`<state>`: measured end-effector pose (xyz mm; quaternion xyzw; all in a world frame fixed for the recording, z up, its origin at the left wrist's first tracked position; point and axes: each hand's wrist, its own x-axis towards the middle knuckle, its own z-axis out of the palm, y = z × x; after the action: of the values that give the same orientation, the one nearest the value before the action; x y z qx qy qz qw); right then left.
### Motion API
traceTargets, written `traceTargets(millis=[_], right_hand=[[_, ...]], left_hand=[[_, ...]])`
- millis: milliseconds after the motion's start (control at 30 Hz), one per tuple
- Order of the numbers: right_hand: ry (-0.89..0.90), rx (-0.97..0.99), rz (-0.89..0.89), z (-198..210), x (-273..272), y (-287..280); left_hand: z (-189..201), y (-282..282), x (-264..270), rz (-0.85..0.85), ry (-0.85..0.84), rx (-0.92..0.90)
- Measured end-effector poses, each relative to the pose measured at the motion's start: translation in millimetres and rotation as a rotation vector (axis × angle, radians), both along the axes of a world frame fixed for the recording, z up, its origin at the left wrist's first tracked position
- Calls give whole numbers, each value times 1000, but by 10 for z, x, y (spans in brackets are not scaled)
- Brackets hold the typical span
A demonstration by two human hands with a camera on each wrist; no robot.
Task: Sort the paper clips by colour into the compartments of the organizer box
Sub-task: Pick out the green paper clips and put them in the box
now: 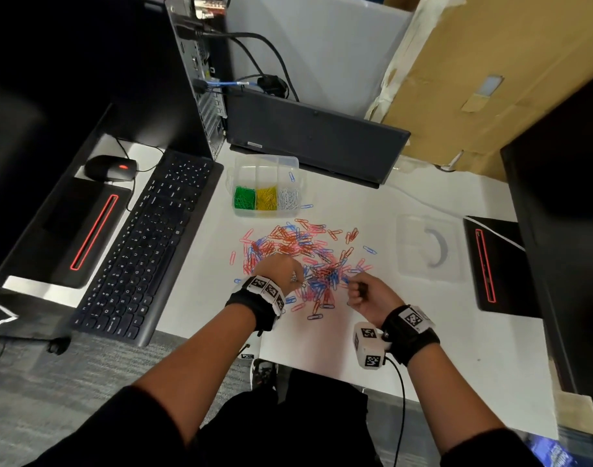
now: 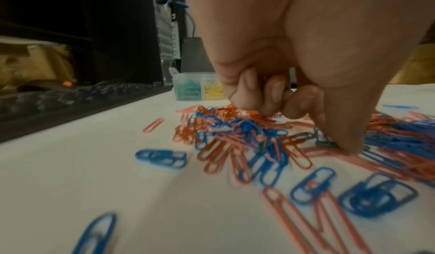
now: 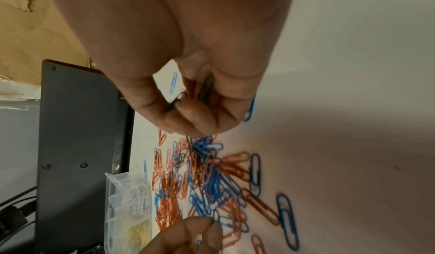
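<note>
The clear organizer box (image 1: pixel 241 170) stands behind the pile and holds green (image 1: pixel 244 198), yellow (image 1: pixel 266 198) and white clips (image 1: pixel 288 198) in its front row; one blue clip (image 1: pixel 291 176) lies in the back right compartment. A mixed pile of red, pink and blue clips (image 1: pixel 305 254) covers the white table. My left hand (image 1: pixel 285 271) (image 2: pixel 322 127) is down on the pile's near left, fingers curled, thumb tip pinching a green clip (image 2: pixel 327 143) (image 3: pixel 215 220). My right hand (image 1: pixel 357 291) (image 3: pixel 195 124) hovers at the near right, curled round green clips (image 3: pixel 207 86).
A black keyboard (image 1: pixel 147 244) and mouse (image 1: pixel 110 167) lie to the left. A clear lid (image 1: pixel 429 247) lies right of the pile. A dark flat device (image 1: pixel 315 136), a computer tower (image 1: pixel 194 79) and cardboard (image 1: pixel 490 79) stand behind. Monitor bases flank the table.
</note>
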<state>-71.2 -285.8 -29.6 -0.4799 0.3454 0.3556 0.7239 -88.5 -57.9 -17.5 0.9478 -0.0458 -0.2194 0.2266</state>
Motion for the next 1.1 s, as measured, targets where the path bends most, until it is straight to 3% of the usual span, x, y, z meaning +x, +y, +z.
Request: traceTargets(millis=[200, 333, 433, 533, 633, 733, 800, 933, 1100], right_hand=[[-74, 102, 1, 140, -15, 77], [-275, -292, 150, 123, 145, -14], [-440, -579, 440, 143, 190, -41], [-556, -642, 656, 158, 135, 31], [-683, -721, 808, 140, 41, 159], [-782, -831, 836, 126, -9, 297], [-813, -927, 778, 132, 12, 362], [-738, -1064, 652, 152, 146, 386], [-810, -1121, 774, 103, 308, 446]], left_hand=[[-6, -40, 39, -39, 47, 48], [5, 46, -12, -17, -29, 10], [-9, 125, -78, 108, -116, -62], [-20, 207, -171, 206, -157, -157], [-18, 267, -277, 164, -128, -190], [-47, 220, -336, 114, -125, -207], [-82, 134, -327, 176, -140, -164], [-130, -20, -251, 266, -85, -93], [-180, -58, -215, 279, -5, -102]])
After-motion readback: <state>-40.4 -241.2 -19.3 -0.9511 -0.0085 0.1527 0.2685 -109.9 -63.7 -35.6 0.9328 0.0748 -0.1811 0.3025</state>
